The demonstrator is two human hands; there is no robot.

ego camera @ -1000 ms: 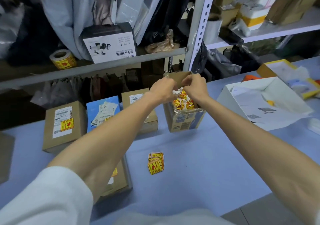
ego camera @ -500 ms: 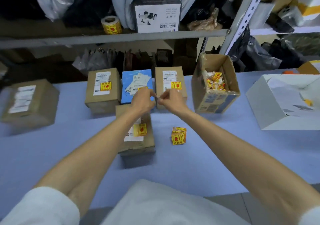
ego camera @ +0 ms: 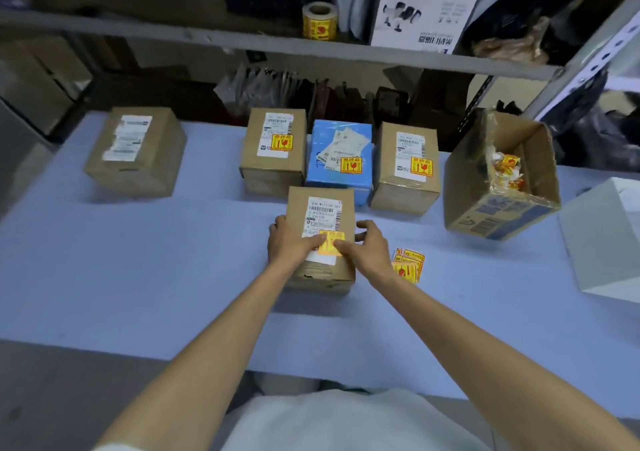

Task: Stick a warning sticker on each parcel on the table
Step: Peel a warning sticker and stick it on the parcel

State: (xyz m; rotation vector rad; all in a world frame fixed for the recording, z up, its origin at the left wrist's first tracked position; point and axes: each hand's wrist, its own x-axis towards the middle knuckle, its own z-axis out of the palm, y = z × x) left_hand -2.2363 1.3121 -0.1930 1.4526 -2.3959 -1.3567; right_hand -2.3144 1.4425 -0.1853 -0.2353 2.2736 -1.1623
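Note:
The near brown parcel (ego camera: 323, 208) lies at the table's middle, with a white label and a yellow warning sticker (ego camera: 332, 242) on top. My left hand (ego camera: 289, 244) grips its left side and my right hand (ego camera: 369, 251) its right side, both thumbs resting on the sticker. Behind it stand a brown parcel (ego camera: 273, 159), a blue parcel (ego camera: 341, 170) and another brown parcel (ego camera: 405, 173), each bearing a yellow sticker. At the far left, a brown parcel (ego camera: 135, 152) shows only a white label. A small pile of loose stickers (ego camera: 408, 265) lies just right of my right hand.
An open tilted carton (ego camera: 498, 208) with crumpled sticker scraps stands at the back right, and a white box (ego camera: 602, 242) sits at the right edge. A sticker roll (ego camera: 319, 20) is on the shelf above. The blue table (ego camera: 138, 260) stretches left.
My hands left the open carton, came together over the parcels, and have dropped onto the near parcel. The view swung left and down.

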